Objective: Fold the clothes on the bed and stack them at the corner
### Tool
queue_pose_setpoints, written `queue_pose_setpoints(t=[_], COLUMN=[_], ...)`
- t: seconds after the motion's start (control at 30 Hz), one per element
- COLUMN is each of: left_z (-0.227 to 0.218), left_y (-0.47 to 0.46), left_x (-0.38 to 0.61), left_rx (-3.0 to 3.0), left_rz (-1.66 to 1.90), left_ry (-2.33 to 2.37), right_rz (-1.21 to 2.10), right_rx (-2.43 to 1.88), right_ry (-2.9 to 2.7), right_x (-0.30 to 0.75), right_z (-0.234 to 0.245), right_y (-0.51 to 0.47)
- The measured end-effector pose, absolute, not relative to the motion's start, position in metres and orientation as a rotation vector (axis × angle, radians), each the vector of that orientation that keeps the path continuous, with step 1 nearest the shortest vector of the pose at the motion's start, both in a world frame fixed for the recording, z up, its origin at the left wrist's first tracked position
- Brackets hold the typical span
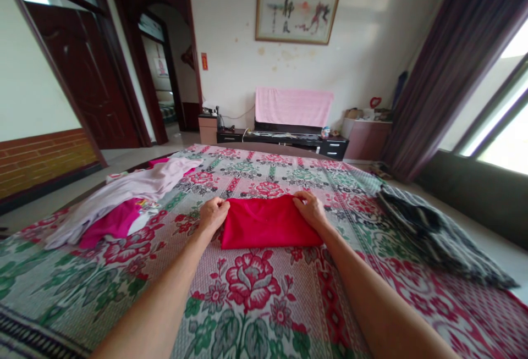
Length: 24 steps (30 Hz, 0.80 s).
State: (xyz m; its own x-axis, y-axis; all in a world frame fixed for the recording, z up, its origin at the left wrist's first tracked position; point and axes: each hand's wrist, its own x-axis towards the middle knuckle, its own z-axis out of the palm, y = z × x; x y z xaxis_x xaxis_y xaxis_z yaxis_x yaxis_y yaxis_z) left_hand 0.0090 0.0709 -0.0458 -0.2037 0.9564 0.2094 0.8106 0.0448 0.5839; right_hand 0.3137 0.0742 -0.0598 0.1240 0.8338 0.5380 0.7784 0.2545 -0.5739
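Observation:
A folded red cloth [268, 221] lies flat on the flowered bedspread [247, 298] in the middle of the bed. My left hand [212, 214] pinches its far left corner, fingers closed on the fabric. My right hand [310, 209] grips the far right corner in the same way. Both forearms stretch forward over the bedspread towards the cloth.
A pile of pale pink and magenta clothes [124, 199] lies on the bed's left side. A dark striped garment [433, 232] lies at the right edge. Beyond the bed stand a low black cabinet [289, 139] with a pink towel [292, 106], a doorway at left, curtains at right.

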Motion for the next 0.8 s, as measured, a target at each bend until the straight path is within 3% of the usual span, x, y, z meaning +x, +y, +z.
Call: queue_pose_setpoints(t=[0.23, 0.43, 0.6, 0.8], left_z=[-0.051, -0.056, -0.068, -0.079], left_y=[0.072, 0.067, 0.070, 0.072], left_x=[0.008, 0.014, 0.015, 0.013], left_rx=[1.796, 2.111, 2.416, 2.510], left_rz=[1.058, 1.337, 1.162, 0.934], left_ry=[2.061, 1.864, 1.622, 1.680], right_rz=[0.099, 0.025, 0.056, 0.078], right_rx=[-1.694, -1.521, -1.362, -1.429], right_ry=[-1.640, -1.721, -2.027, -2.075], right_x=[0.316, 0.309, 0.304, 0.306], right_z=[-0.062, -0.050, -0.053, -0.059], right_y=[0.076, 0.065, 0.058, 0.056])
